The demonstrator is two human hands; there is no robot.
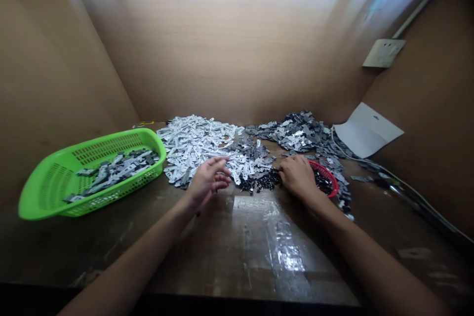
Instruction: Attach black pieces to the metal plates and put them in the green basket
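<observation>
The right hand (297, 176) reaches black parts (264, 181) (grip hidden); the left hand (207, 180) is loosely curled, contents unclear. A careless sweep could mix in pale strips (192, 138)

Table (207, 261) w/ green bskt (122, 189) 9–10 o'clock, white pcs (192, 143) 11, black bits (261, 181) + grey pcs (300, 133) 1, red bskt (335, 185) 2.

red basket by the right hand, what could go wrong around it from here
The right hand is right up by the red basket, so a careless move might knock or tip it. The small black parts lie loose along the near edge of the pale metal pieces, so the two could get mixed.
</observation>
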